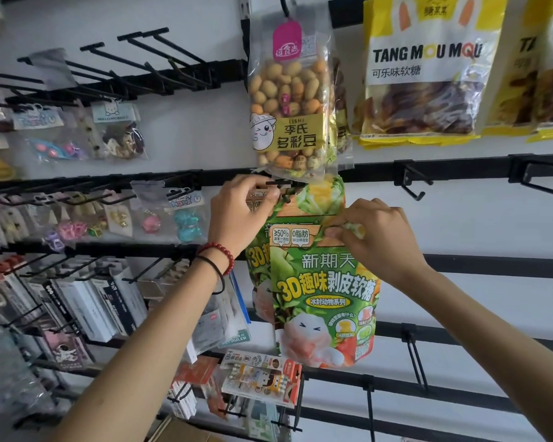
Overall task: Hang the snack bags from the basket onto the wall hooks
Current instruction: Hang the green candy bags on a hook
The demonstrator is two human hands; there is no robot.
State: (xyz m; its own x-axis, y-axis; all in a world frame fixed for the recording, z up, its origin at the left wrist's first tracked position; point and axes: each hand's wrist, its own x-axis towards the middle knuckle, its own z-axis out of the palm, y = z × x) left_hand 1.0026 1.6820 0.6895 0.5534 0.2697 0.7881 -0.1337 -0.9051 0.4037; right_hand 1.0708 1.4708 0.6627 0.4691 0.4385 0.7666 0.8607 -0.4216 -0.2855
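White wall (460,212) is crossed by black rails, seen from close up. Yellow bags (428,74) are hung far right on the top row. A bean bag (291,97) is hung in the centre, just left of them.

The green snack bag (326,282) is held up against the wall directly below the bean bag, upright, with its top edge level with the hook (283,183). A second green bag (257,260) sits just behind it and to the left. It appears already hung, but its hole is hidden.

Small accessory packets (118,132) fill the left rows. Empty hooks (160,49) are seen upper left, and one more hook (412,183) is free on the right of the middle rail.

The left hand (240,215) is raised to the hook tip with fingers curled. Thumb and forefinger are pinched on the green snack bag's top left edge, as far as can be told; the bag behind is close there. The right hand (377,244) is closed on the bag's upper right edge, and the film is crumpled between its fingertips. A red bead bracelet (217,253) is worn on the left wrist.

Progress, as judged: several bags are up and this one is mid-hang. Its hole is not clearly threaded on the hook, so the bag is not counted as done. It is to be slid onto the hook and released. The basket is not in view, so the number of bags left cannot be told.
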